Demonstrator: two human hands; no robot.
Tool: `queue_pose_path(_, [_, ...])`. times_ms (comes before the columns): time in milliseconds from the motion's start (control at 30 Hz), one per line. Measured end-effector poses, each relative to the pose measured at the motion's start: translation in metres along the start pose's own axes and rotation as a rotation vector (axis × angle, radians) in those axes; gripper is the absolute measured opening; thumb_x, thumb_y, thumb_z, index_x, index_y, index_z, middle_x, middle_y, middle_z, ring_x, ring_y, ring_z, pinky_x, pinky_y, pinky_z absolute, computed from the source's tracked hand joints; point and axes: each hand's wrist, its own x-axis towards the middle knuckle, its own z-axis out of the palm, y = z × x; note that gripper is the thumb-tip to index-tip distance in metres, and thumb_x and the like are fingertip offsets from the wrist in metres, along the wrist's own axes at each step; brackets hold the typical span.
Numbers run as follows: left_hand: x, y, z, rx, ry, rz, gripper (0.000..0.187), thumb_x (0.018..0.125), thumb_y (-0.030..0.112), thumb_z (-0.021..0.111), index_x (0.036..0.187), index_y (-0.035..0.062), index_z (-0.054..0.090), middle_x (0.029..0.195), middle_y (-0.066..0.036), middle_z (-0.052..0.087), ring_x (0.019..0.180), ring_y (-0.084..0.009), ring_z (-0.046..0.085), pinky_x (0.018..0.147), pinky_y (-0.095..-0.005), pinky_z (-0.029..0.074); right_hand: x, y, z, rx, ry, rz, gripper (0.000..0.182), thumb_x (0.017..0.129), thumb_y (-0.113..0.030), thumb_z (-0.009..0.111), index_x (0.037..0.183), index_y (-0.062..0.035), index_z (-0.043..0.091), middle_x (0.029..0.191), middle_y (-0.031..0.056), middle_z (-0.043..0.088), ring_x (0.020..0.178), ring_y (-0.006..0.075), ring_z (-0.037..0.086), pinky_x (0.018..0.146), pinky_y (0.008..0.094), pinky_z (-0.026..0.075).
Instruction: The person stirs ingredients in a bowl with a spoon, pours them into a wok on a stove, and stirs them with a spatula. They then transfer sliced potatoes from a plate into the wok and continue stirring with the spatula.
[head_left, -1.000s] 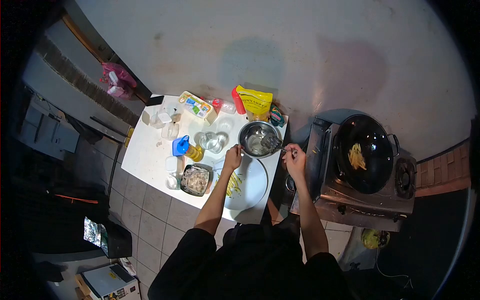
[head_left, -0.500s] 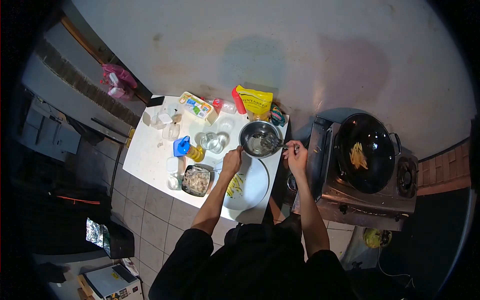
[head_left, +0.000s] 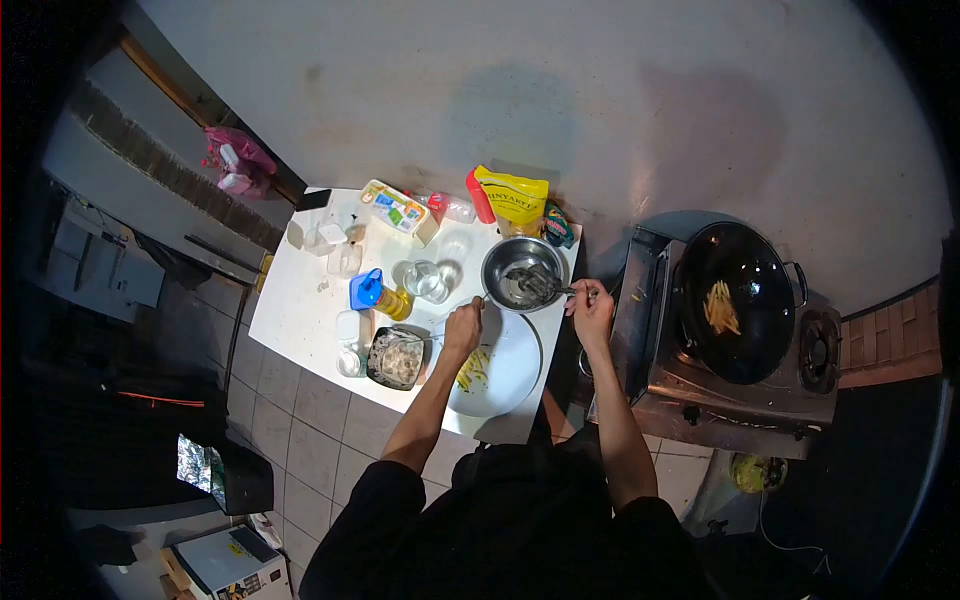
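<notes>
A steel bowl (head_left: 497,262) stands at the right end of the white table, above a large white plate (head_left: 515,370) with yellow-green strips (head_left: 472,368) on it. My left hand (head_left: 463,327) is closed on the bowl's lower left rim. My right hand (head_left: 590,305) is closed round the handle of a dark utensil (head_left: 537,284), whose head is inside the bowl over some contents too blurred to name. A square bowl of pale food (head_left: 396,358) sits beside my left forearm.
On the stove (head_left: 650,380) at right rests a black wok (head_left: 745,330) with fries (head_left: 720,308). A yellow bag (head_left: 515,200), a white tub (head_left: 399,212), an oil bottle (head_left: 393,302), a glass jug (head_left: 427,282) and jars (head_left: 350,360) stand on the table.
The utensil's head has shifted slightly left within the bowl. Both hands keep their holds, and the whole view has moved a little.
</notes>
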Motion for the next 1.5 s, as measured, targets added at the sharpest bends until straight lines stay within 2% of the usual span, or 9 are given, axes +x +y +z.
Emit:
queue_pose_path(67, [0.001, 0.006, -0.007, -0.038, 0.053, -0.066, 0.013, 0.084, 0.007, 0.042, 0.092, 0.0040, 0.052, 0.072, -0.026, 0.061, 0.068, -0.0433, 0.061, 0.062, -0.0510, 0.048, 0.000, 0.000, 0.001, 0.025, 0.012, 0.008, 0.016, 0.093, -0.011, 0.052, 0.086, 0.0020, 0.056, 0.067, 0.0068, 0.059, 0.051, 0.0120, 0.059, 0.044, 0.0242, 0.044])
queue_pose_path(333, [0.014, 0.005, -0.004, 0.038, 0.014, -0.061, 0.013, 0.086, 0.009, 0.043, 0.092, 0.0033, 0.052, 0.071, -0.025, 0.061, 0.067, -0.0422, 0.062, 0.060, -0.0500, 0.048, -0.001, 0.002, -0.001, 0.066, 0.033, -0.069, 0.014, 0.093, -0.010, 0.051, 0.086, 0.0015, 0.056, 0.059, 0.0058, 0.057, 0.051, 0.0111, 0.059, 0.044, 0.0239, 0.043])
queue_pose_path(467, [0.008, 0.005, -0.003, 0.049, -0.022, -0.032, 0.012, 0.087, 0.011, 0.044, 0.092, 0.0042, 0.052, 0.070, -0.025, 0.061, 0.066, -0.0418, 0.062, 0.059, -0.0502, 0.048, -0.003, -0.002, 0.001, 0.017, 0.047, -0.038, 0.014, 0.093, -0.010, 0.051, 0.086, 0.0017, 0.056, 0.057, 0.0056, 0.056, 0.050, 0.0112, 0.059, 0.044, 0.0239, 0.043])
queue_pose_path(800, [-0.005, -0.002, -0.007, 0.102, -0.085, -0.008, 0.012, 0.086, 0.012, 0.045, 0.093, 0.0042, 0.052, 0.071, -0.024, 0.061, 0.066, -0.0420, 0.061, 0.060, -0.0512, 0.048, -0.004, 0.000, 0.003, 0.012, 0.043, 0.000, 0.015, 0.092, -0.010, 0.052, 0.088, 0.0032, 0.056, 0.064, 0.0065, 0.058, 0.052, 0.0127, 0.061, 0.045, 0.0245, 0.046])
queue_pose_path(867, [-0.004, -0.002, -0.006, 0.038, -0.013, -0.033, 0.012, 0.086, 0.011, 0.045, 0.093, 0.0037, 0.051, 0.071, -0.025, 0.061, 0.066, -0.0421, 0.062, 0.060, -0.0509, 0.048, -0.004, -0.001, 0.002, 0.018, 0.041, 0.001, 0.015, 0.092, -0.010, 0.052, 0.088, 0.0034, 0.056, 0.065, 0.0064, 0.058, 0.053, 0.0130, 0.061, 0.045, 0.0244, 0.046])
queue_pose_path(933, [0.000, 0.007, -0.012, 0.056, -0.019, -0.051, 0.012, 0.086, 0.010, 0.045, 0.093, 0.0033, 0.051, 0.071, -0.025, 0.061, 0.067, -0.0420, 0.062, 0.060, -0.0507, 0.048, -0.005, -0.002, 0.003, 0.027, 0.039, -0.038, 0.015, 0.094, -0.011, 0.050, 0.090, 0.0017, 0.056, 0.061, 0.0061, 0.058, 0.049, 0.0086, 0.055, 0.046, 0.0211, 0.043])
queue_pose_path(1200, [0.009, 0.022, -0.001, 0.147, -0.035, -0.074, 0.014, 0.088, 0.010, 0.043, 0.096, 0.0015, 0.050, 0.071, -0.025, 0.061, 0.068, -0.0412, 0.062, 0.059, -0.0497, 0.049, -0.008, -0.010, 0.003, 0.028, 0.032, -0.072, 0.011, 0.093, -0.007, 0.052, 0.092, 0.0031, 0.057, 0.067, 0.0046, 0.058, 0.054, 0.0085, 0.057, 0.048, 0.0211, 0.044])
queue_pose_path(1500, [-0.007, 0.026, 0.000, 0.138, -0.149, 0.023, 0.014, 0.088, 0.011, 0.045, 0.094, 0.0010, 0.052, 0.070, -0.024, 0.062, 0.067, -0.0410, 0.062, 0.059, -0.0491, 0.050, -0.004, -0.008, 0.003, 0.021, 0.031, -0.095, 0.009, 0.091, -0.005, 0.053, 0.093, 0.0031, 0.057, 0.070, 0.0049, 0.058, 0.056, 0.0094, 0.058, 0.049, 0.0220, 0.045])
